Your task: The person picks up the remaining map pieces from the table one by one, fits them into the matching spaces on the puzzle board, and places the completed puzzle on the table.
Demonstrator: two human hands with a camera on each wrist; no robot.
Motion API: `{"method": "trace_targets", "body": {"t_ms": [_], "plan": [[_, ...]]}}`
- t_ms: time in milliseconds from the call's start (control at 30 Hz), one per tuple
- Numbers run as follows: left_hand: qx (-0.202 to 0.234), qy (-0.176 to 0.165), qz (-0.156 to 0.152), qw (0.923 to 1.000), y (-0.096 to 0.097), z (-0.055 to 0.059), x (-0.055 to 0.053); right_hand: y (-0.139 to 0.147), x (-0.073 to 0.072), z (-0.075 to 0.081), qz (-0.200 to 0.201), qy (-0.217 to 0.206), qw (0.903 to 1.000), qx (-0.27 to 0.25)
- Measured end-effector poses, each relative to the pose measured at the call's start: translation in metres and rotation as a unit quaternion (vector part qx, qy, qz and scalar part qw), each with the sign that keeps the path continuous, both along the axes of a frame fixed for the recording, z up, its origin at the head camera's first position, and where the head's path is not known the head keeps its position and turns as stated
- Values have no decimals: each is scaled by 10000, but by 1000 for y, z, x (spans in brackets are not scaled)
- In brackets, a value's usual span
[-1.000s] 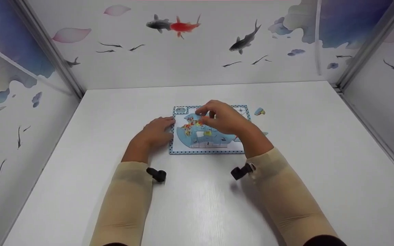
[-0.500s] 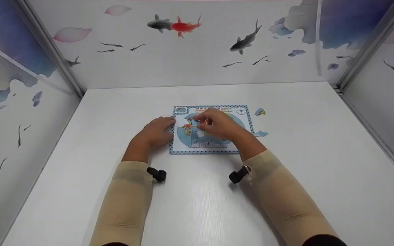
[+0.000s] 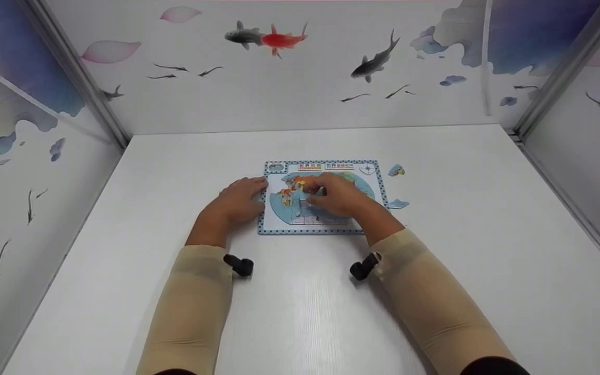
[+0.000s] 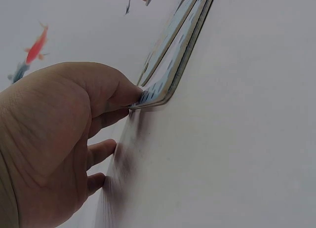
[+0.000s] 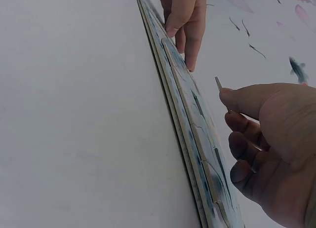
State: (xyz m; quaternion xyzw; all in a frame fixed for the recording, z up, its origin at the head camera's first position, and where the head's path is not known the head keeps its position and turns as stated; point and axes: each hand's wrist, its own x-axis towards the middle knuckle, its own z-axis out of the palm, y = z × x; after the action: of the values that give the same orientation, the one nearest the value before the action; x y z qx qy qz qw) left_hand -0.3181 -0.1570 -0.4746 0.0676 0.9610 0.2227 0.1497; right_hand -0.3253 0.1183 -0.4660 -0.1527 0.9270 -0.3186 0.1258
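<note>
A world map jigsaw puzzle (image 3: 277,224) with a dotted blue border lies on the white table. My left hand (image 3: 238,202) rests at its left edge, fingers spread and relaxed; in the left wrist view the thumb (image 4: 129,94) touches the board's near corner. Over the middle of the map is my right hand (image 3: 337,195), pinching a thin puzzle piece (image 5: 218,84) between thumb and fingers. That piece appears edge-on in the right wrist view, held just above the board. The right hand covers part of the map in the head view.
Two loose puzzle pieces lie right of the board: a blue, yellow and red one (image 3: 396,170) farther back and a pale blue one (image 3: 398,204) by the border. White panels (image 3: 300,104) printed with fish enclose the table (image 3: 289,312) at the back and sides.
My right hand has come down and nearer to me over the map, then shifted slightly right, still pinching the puzzle piece. The left hand stays at the board's left edge.
</note>
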Motion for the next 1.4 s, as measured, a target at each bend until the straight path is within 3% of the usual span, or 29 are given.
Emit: {"method": "trace_targets", "body": {"t_ms": [233, 467, 1400], "plan": [[-136, 51, -114, 9998, 1, 0, -1, 1, 0, -5, 29, -154, 9998, 137], [-71, 0, -34, 10000, 1, 1, 0, -2, 3, -7, -48, -346, 9991, 250], [-100, 140, -21, 9998, -1, -7, -2, -5, 2, -8, -137, -372, 9991, 161]]}}
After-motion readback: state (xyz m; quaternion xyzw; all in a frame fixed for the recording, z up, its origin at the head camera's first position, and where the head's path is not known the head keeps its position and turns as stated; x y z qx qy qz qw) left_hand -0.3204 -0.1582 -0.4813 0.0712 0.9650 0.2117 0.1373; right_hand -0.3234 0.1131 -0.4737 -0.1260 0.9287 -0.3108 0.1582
